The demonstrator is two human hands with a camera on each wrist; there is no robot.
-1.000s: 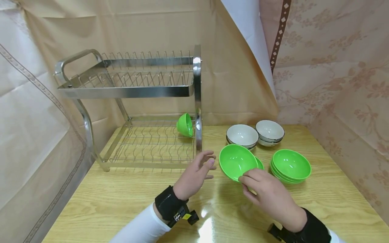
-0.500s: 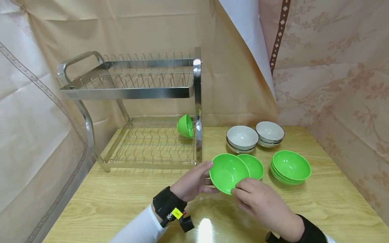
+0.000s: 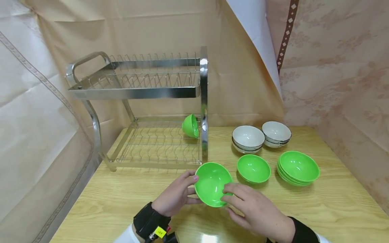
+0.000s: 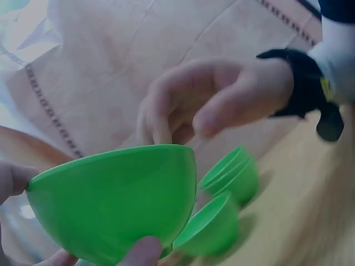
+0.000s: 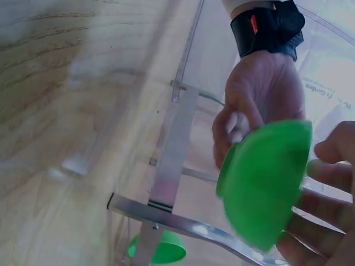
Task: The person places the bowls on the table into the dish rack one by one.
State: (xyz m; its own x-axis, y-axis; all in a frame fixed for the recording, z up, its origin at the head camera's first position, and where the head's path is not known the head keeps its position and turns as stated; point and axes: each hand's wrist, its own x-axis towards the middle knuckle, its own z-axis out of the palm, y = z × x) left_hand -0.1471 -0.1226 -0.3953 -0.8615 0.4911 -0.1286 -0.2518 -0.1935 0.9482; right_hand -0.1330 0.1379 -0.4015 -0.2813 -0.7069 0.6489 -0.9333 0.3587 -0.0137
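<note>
A green bowl [image 3: 213,184] is held above the table's front part, tilted toward the head camera. My left hand [image 3: 177,192] grips its left side, with the thumb at the rim and the fingers underneath, as the left wrist view shows. At the bowl's right rim is my right hand [image 3: 253,207], its fingers loosely extended over the edge and its thumb apart from the bowl [image 5: 269,183]. To the right, a single green bowl [image 3: 253,168] stands on the table, beside a stack of green bowls [image 3: 299,167].
A two-tier metal dish rack [image 3: 136,92] stands at the back left. On its lower tier, a green bowl [image 3: 189,126] rests on its side against the right end. Two stacks of white bowls, one nearer [image 3: 248,136] and one farther [image 3: 276,132], stand behind the green ones.
The held bowl has come left and toward the person, away from the other green bowl. My left hand has taken hold of it, and my right fingers have loosened from its rim.
</note>
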